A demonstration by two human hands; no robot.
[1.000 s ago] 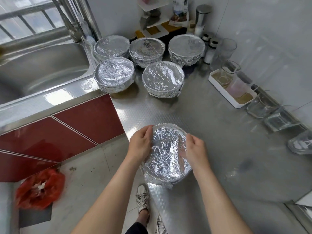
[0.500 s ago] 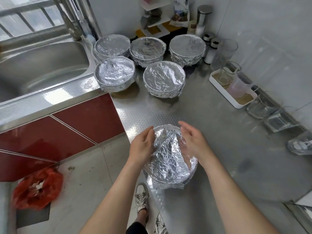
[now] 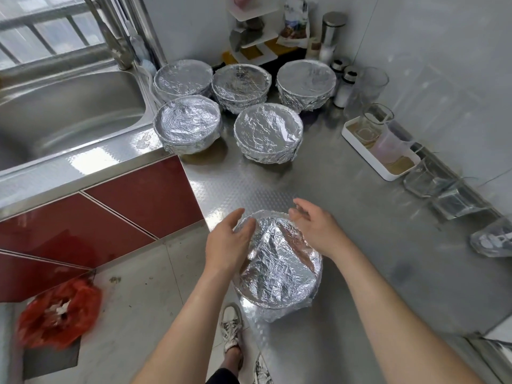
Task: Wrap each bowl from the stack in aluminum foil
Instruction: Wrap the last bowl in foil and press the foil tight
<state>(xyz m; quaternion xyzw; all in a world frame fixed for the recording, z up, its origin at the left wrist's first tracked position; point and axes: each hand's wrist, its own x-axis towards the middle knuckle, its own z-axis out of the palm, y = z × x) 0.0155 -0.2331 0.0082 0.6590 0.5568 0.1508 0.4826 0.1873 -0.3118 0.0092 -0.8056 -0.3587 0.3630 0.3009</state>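
A foil-covered bowl (image 3: 277,264) sits near the front edge of the steel counter (image 3: 346,217). My left hand (image 3: 228,242) lies on its left rim with fingers extended along the foil. My right hand (image 3: 313,228) hovers at the bowl's far right rim, fingers relaxed and holding nothing. Several other foil-wrapped bowls stand at the back of the counter, among them one at front left (image 3: 187,124) and one at front right (image 3: 268,133).
A steel sink (image 3: 63,112) with a faucet lies to the left. A white tray (image 3: 388,173) with glasses and more glass containers (image 3: 454,198) line the right wall. A shelf rack with jars stands at the back. A red bag (image 3: 58,311) lies on the floor.
Both hands have slid from the bowl's sides toward its far rim and loosened, the right hand lifting off the foil. The bowl sits slightly turned, in nearly the same spot.
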